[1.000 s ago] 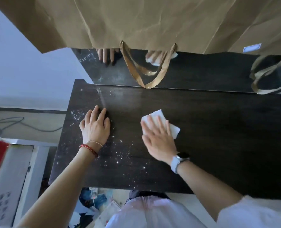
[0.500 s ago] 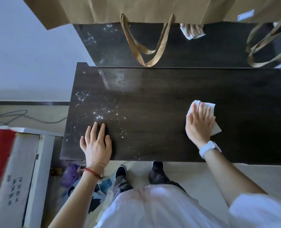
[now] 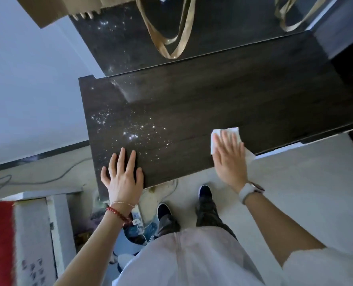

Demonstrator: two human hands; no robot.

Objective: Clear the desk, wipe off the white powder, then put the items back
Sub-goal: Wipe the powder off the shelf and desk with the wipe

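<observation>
The dark wooden desk [image 3: 223, 104] fills the middle of the head view. White powder [image 3: 130, 126] speckles its left half, just beyond my left hand [image 3: 122, 178], which lies flat with fingers spread at the desk's front left edge. My right hand [image 3: 230, 159] presses a white tissue [image 3: 225, 134] flat against the desk's front edge; part of the tissue hangs past the edge. The right half of the desk looks free of powder.
A brown paper bag [image 3: 64, 11] with ribbon handles [image 3: 167, 38] hangs above the glossy dark back panel [image 3: 126, 46], which mirrors the powder. A red and white box [image 3: 16, 240] stands at the left. A power strip [image 3: 137, 216] and clutter lie on the floor under the desk.
My right hand has slid the tissue from the desk's middle to the right, then back to the front edge. The view has pulled back and tilted. My left hand stays at the front left.
</observation>
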